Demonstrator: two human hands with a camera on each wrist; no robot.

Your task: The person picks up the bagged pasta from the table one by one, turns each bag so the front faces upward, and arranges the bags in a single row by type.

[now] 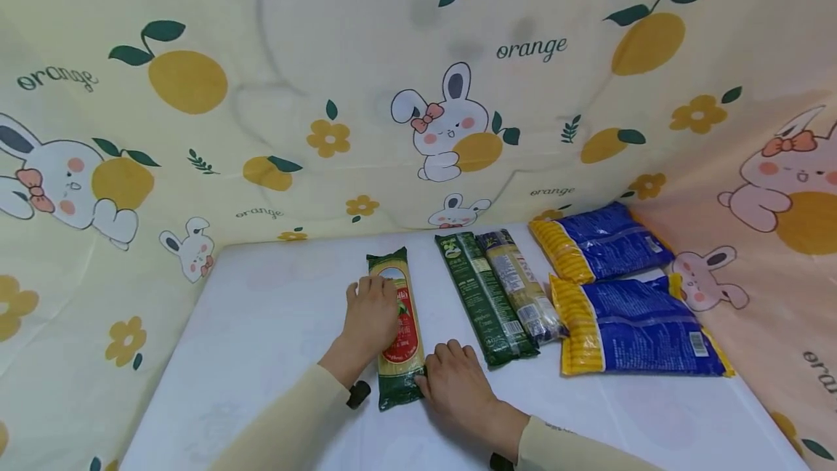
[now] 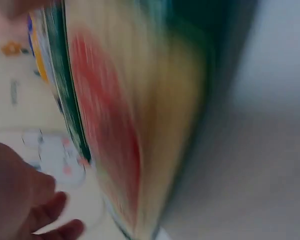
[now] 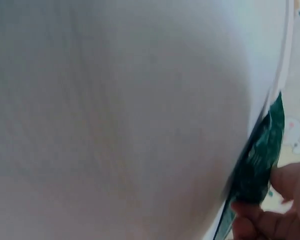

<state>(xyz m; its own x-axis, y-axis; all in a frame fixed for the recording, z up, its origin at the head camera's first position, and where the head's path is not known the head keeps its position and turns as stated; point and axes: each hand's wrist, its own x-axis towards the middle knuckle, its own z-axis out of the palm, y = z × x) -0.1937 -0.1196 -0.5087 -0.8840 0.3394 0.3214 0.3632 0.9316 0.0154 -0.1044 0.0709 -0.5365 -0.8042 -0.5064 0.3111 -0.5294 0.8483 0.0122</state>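
A long spaghetti pack (image 1: 405, 340) with green ends and a red label lies lengthwise on the white table (image 1: 275, 325). My left hand (image 1: 373, 311) rests on its far half, fingers laid over the top. My right hand (image 1: 458, 384) is at the near end, where thumb and fingers pinch the green end. The left wrist view is blurred: the spaghetti pack (image 2: 130, 125) fills it, with my left hand (image 2: 25, 200) at the lower left. In the right wrist view my right hand's fingers (image 3: 285, 200) pinch the green end of the pack (image 3: 260, 160) beside bare table (image 3: 115, 125).
To the right lie a dark green pasta pack (image 1: 484, 296), a clear pasta pack (image 1: 523, 286) and two blue-and-yellow bags (image 1: 601, 242) (image 1: 634, 325). A printed cloth with rabbits and oranges (image 1: 418, 93) walls in the table at the back and sides.
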